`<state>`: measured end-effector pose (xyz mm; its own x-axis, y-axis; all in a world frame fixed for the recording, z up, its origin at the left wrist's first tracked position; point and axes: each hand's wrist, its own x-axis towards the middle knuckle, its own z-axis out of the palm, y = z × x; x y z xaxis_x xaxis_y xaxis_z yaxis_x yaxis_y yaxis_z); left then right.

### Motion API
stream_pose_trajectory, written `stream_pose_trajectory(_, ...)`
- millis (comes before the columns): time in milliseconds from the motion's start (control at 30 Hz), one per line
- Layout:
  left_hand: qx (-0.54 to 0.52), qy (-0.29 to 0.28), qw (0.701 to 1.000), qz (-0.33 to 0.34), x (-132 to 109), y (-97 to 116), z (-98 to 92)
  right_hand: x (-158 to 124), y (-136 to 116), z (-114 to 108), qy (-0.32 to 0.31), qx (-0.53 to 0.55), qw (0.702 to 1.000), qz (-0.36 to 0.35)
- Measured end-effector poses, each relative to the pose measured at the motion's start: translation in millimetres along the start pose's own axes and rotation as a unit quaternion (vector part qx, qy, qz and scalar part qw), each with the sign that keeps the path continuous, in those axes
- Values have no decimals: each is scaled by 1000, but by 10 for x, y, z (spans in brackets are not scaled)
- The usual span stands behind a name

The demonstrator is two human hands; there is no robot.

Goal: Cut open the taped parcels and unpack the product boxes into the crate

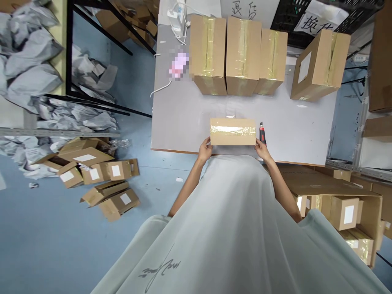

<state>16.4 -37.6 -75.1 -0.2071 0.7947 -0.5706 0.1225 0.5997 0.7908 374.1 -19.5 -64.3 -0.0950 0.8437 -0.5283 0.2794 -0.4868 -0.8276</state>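
Observation:
Between my two hands is a small cardboard box (232, 139), with shiny clear tape running along its top. It is at the near edge of the grey-white table (180, 118). My left hand (205, 150) grips its left end, and my right hand (262, 150) grips the right end, fingers closed against the cardboard. Just beyond my right hand lies a red and black box cutter (262, 134), its tip pointing away from me. Whether the box rests on the table or is slightly raised, I cannot tell.
Three taped cartons (243, 57) stand in a row at the back. Another carton (321, 65) is farther right. A large open box (337, 185) holding smaller boxes sits below the table's right side. Opened boxes (119, 204) lie on the floor at left, near grey bags (33, 53).

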Motion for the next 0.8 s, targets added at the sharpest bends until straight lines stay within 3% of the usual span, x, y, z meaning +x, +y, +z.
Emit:
stream_pose_trajectory(300,-9,-10,999,34,147,54,184,85,45,127,-14,-15,1000,-6)
stream_pose_trajectory(600,-28,-24,998,59,-14,119,-12,-112,-173,39,1,51,998,-48)
stream_pose_trajectory(800,-27,-10,997,67,-22,104,-75,-50,-289,24,-8,41,997,-63)
